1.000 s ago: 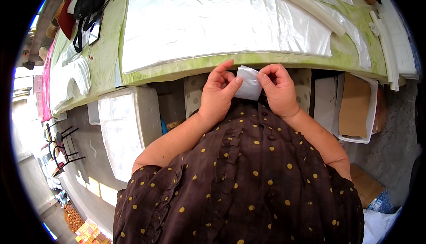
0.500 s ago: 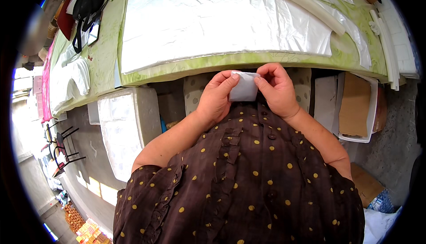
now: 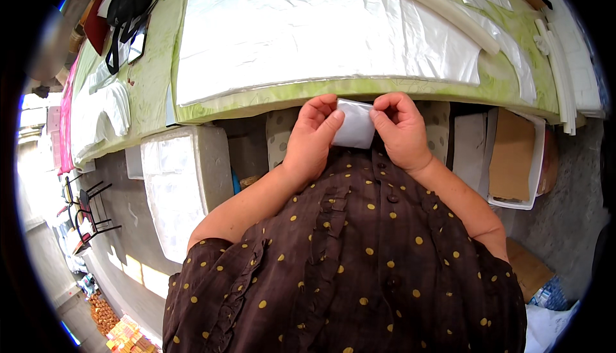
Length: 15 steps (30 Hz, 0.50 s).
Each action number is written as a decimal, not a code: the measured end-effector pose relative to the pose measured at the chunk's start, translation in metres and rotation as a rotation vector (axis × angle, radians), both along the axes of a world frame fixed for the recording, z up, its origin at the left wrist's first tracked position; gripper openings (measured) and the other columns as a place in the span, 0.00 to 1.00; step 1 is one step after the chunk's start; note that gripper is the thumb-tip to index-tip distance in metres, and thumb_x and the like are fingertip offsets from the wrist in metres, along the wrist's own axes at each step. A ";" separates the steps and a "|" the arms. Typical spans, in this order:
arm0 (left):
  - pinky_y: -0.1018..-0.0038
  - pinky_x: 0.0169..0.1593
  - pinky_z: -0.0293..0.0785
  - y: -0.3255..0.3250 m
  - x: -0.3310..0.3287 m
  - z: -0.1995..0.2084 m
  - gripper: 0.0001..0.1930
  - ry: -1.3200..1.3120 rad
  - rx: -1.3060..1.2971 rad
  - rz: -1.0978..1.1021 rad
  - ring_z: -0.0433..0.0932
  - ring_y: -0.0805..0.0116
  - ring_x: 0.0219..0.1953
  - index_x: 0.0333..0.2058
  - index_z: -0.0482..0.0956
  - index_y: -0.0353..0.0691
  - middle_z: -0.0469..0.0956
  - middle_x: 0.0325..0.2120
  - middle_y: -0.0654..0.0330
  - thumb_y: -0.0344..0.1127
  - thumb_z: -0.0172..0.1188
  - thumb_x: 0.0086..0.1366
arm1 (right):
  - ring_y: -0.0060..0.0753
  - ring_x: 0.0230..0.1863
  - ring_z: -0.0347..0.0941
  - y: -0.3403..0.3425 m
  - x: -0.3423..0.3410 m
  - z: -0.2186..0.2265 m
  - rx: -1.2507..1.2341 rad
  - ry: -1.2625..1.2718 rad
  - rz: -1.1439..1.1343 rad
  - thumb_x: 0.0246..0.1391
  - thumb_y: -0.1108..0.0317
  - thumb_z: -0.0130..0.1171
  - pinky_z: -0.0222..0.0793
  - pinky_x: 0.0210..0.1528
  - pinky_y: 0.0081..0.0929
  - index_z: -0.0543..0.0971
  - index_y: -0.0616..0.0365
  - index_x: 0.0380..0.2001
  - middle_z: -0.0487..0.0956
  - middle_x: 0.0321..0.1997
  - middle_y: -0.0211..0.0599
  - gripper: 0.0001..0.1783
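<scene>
Pinching a small whitish packet point(image 3: 354, 127) by opposite sides with left hand point(image 3: 312, 136) and right hand point(image 3: 404, 132), near frame centre; below white sheeting point(image 3: 308, 32) at upper centre.

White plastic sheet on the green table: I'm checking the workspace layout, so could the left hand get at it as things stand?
Probably yes: only the green table's edge shows between the left hand and the white plastic sheet, though that hand holds a small plastic piece.

From the person's head, the one view (a wide fisheye, bending straight edges) looks steeply down, close above the dotted blouse point(image 3: 346, 250), toward the far green-covered table point(image 3: 289, 90).
</scene>
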<state>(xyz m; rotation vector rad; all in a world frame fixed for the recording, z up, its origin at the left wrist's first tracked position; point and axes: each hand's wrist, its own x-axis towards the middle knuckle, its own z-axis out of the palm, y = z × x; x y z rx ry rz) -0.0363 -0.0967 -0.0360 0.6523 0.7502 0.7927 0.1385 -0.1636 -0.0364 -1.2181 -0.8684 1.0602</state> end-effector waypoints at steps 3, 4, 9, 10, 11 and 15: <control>0.72 0.56 0.75 -0.002 -0.007 0.008 0.14 0.065 0.206 -0.044 0.77 0.70 0.48 0.48 0.71 0.38 0.75 0.52 0.58 0.20 0.61 0.67 | 0.13 0.36 0.69 0.002 -0.003 0.001 0.001 -0.022 -0.084 0.62 0.76 0.61 0.68 0.39 0.16 0.75 0.57 0.39 0.75 0.35 0.22 0.06; 0.72 0.56 0.74 -0.001 -0.011 -0.001 0.14 0.044 0.238 -0.080 0.77 0.70 0.49 0.47 0.71 0.39 0.75 0.52 0.57 0.18 0.61 0.66 | 0.13 0.36 0.69 0.003 -0.004 -0.001 0.003 -0.035 -0.083 0.62 0.77 0.61 0.68 0.39 0.16 0.75 0.57 0.39 0.75 0.36 0.23 0.06; 0.76 0.48 0.76 0.001 -0.018 -0.018 0.08 0.219 0.161 -0.159 0.77 0.76 0.42 0.38 0.76 0.38 0.78 0.38 0.65 0.20 0.64 0.64 | 0.14 0.39 0.70 0.003 -0.004 -0.015 0.051 -0.064 -0.039 0.62 0.79 0.59 0.69 0.43 0.16 0.75 0.58 0.42 0.75 0.40 0.24 0.08; 0.77 0.47 0.76 0.003 -0.020 -0.015 0.08 0.268 0.102 -0.176 0.78 0.76 0.40 0.39 0.78 0.38 0.79 0.38 0.65 0.22 0.66 0.63 | 0.15 0.40 0.70 0.004 -0.004 -0.017 0.037 -0.092 -0.041 0.62 0.79 0.60 0.69 0.44 0.16 0.75 0.58 0.43 0.76 0.40 0.25 0.08; 0.79 0.45 0.76 0.006 -0.025 -0.007 0.09 0.254 0.012 -0.197 0.78 0.76 0.39 0.41 0.79 0.37 0.80 0.38 0.64 0.23 0.67 0.63 | 0.15 0.41 0.70 0.004 -0.006 -0.016 0.024 -0.080 -0.042 0.62 0.79 0.60 0.68 0.46 0.16 0.75 0.59 0.43 0.75 0.40 0.25 0.08; 0.80 0.43 0.76 0.001 -0.035 -0.009 0.10 0.209 -0.024 -0.200 0.78 0.78 0.38 0.43 0.80 0.37 0.81 0.37 0.65 0.25 0.66 0.64 | 0.15 0.42 0.69 0.008 -0.007 -0.017 0.035 -0.092 0.023 0.63 0.78 0.60 0.67 0.47 0.16 0.74 0.59 0.43 0.75 0.41 0.25 0.07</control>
